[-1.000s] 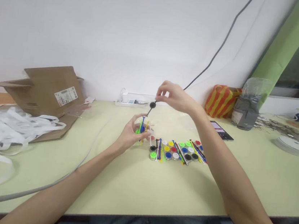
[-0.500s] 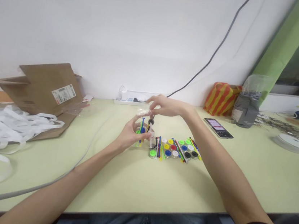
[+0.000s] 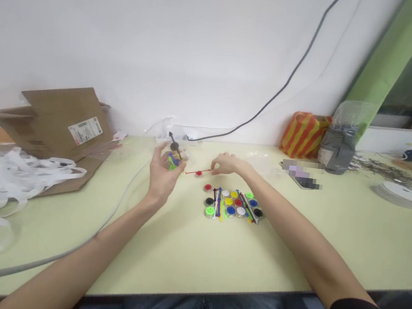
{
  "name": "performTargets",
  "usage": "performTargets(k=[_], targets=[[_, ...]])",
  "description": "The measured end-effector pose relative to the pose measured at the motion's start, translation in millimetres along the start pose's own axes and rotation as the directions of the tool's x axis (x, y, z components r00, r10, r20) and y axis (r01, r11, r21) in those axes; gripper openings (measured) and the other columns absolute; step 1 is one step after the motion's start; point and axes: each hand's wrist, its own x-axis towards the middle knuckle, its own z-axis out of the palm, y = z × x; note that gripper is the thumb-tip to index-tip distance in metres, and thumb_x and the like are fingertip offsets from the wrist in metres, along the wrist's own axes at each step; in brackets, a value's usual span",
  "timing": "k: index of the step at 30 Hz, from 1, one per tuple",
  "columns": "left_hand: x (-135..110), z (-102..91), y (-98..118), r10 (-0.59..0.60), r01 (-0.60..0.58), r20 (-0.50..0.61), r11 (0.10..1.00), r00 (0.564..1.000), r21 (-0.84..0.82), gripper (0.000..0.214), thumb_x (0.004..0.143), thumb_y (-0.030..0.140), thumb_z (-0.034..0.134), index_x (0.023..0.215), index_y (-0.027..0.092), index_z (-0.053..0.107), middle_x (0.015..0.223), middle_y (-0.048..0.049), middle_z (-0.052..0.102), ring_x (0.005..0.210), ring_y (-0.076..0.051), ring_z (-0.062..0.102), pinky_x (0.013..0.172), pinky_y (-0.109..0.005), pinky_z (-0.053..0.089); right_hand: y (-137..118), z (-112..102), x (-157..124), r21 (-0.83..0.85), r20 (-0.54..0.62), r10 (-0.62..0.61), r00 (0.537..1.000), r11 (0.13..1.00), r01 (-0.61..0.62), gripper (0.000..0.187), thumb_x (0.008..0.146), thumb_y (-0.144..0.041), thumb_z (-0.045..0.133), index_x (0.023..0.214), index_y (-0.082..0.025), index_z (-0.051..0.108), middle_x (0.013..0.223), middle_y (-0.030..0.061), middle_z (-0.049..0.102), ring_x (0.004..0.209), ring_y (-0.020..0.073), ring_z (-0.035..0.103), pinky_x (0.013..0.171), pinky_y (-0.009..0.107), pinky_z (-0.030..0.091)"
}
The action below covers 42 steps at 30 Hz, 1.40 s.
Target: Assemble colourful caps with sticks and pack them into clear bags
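Observation:
My left hand (image 3: 162,174) is curled around a bunch of coloured arrow-like sticks and round pieces (image 3: 173,162), partly hidden by the fingers. A black arrow with a round disc (image 3: 174,146) sticks up from this bunch, tilted. With its fingers pinched, my right hand (image 3: 229,164) is at the right end of a thin red stick (image 3: 192,172). A red-topped round piece (image 3: 198,174) touches or overlaps that stick. Nearer me, clear round pieces with coloured tops (image 3: 229,202) lie in groups, with thin coloured arrows (image 3: 218,202) between them.
A cardboard box (image 3: 60,116) and heaped white ribbon (image 3: 19,176) occupy the left. A power strip (image 3: 182,135) sits by the wall. Rightward are a pixelated phone (image 3: 306,182), a striped bag (image 3: 300,136), a grey bag (image 3: 338,148) and a white spool (image 3: 400,194).
My left hand has moved left and away from me with the bunch. My right hand has come down to the table by the red stick, which now shows.

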Motion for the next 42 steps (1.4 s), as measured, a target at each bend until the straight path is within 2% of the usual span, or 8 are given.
performTargets(k=[7,14,19,21,26,31,36,42], targets=[[-8,9.7,5,-0.016,0.022,0.139,0.999,0.990,-0.037,0.077,0.067,0.024,0.087,0.133,0.025,0.048,0.093,-0.0014,0.069,0.091,-0.018,0.070,0.086,-0.034,0.056,0,11,11,0.170,-0.025,-0.124,0.992,0.977,0.126,0.008,0.079,-0.028,0.077,0.079,-0.020,0.074,0.105,0.0110,0.071,0.111,0.0308,0.059,0.094,0.041,0.045],[-13,9.8,11,-0.197,0.227,0.328,0.972,0.924,-0.056,0.082,0.070,0.033,0.087,0.137,0.024,0.041,0.083,0.0021,0.067,0.064,-0.014,0.067,0.063,-0.027,0.057,28,-24,3,0.429,-0.370,-0.070,0.927,0.871,0.237,0.030,0.095,-0.038,0.043,0.096,-0.016,0.064,0.109,0.0100,0.072,0.099,0.0210,0.062,0.085,0.033,0.047],[-14,7.6,18,-0.254,0.299,0.396,0.953,0.882,-0.054,0.082,0.071,0.037,0.086,0.139,0.024,0.044,0.081,0.0037,0.062,0.058,-0.013,0.065,0.056,-0.028,0.059,41,-58,-11,0.733,-0.574,0.042,0.818,0.471,0.490,0.026,0.093,-0.049,0.049,0.095,-0.023,0.055,0.127,0.0092,0.068,0.111,0.0218,0.061,0.089,0.040,0.049],[-14,7.3,20,-0.254,0.297,0.423,0.954,0.870,-0.036,0.083,0.070,0.037,0.086,0.141,0.024,0.044,0.081,0.0034,0.062,0.060,-0.013,0.065,0.057,-0.028,0.060,35,-66,-18,0.724,-0.601,-0.001,0.799,0.423,0.545,0.026,0.092,-0.049,0.053,0.093,-0.024,0.055,0.125,0.0088,0.068,0.113,0.0221,0.061,0.092,0.041,0.049],[-16,7.6,19,-0.240,0.260,0.469,0.965,0.850,0.022,0.083,0.070,0.034,0.087,0.142,0.024,0.047,0.086,-0.0006,0.068,0.076,-0.016,0.070,0.069,-0.027,0.060,6,-77,-30,0.639,-0.548,-0.201,0.812,0.526,0.561,0.027,0.088,-0.047,0.063,0.091,-0.020,0.066,0.107,0.0069,0.072,0.104,0.0198,0.063,0.093,0.038,0.048],[-16,6.4,10,-0.229,0.254,0.477,0.967,0.849,0.013,0.077,0.074,0.033,0.085,0.140,0.024,0.047,0.091,-0.0018,0.069,0.082,-0.017,0.071,0.078,-0.030,0.059,-14,-84,-39,0.511,-0.502,-0.394,0.770,0.584,0.631,0.021,0.085,-0.038,0.068,0.083,-0.017,0.069,0.094,0.0052,0.073,0.091,0.0181,0.064,0.090,0.036,0.048],[-16,5.3,11,-0.230,0.257,0.477,0.966,0.848,0.007,0.074,0.075,0.032,0.084,0.138,0.023,0.048,0.093,-0.0027,0.069,0.084,-0.017,0.070,0.078,-0.030,0.058,-28,-87,-43,0.471,-0.453,-0.475,0.754,0.591,0.655,0.021,0.086,-0.038,0.067,0.085,-0.017,0.069,0.095,0.0061,0.073,0.092,0.0186,0.063,0.088,0.036,0.050],[-16,6.2,19,-0.242,0.247,0.482,0.967,0.842,0.054,0.068,0.075,0.036,0.084,0.134,0.023,0.052,0.088,-0.0008,0.067,0.078,-0.016,0.069,0.072,-0.026,0.056,-42,-90,-49,0.419,-0.550,-0.426,0.718,0.603,0.679,0.020,0.092,-0.035,0.060,0.086,-0.018,0.067,0.102,0.0065,0.070,0.093,0.0184,0.062,0.085,0.034,0.049]])
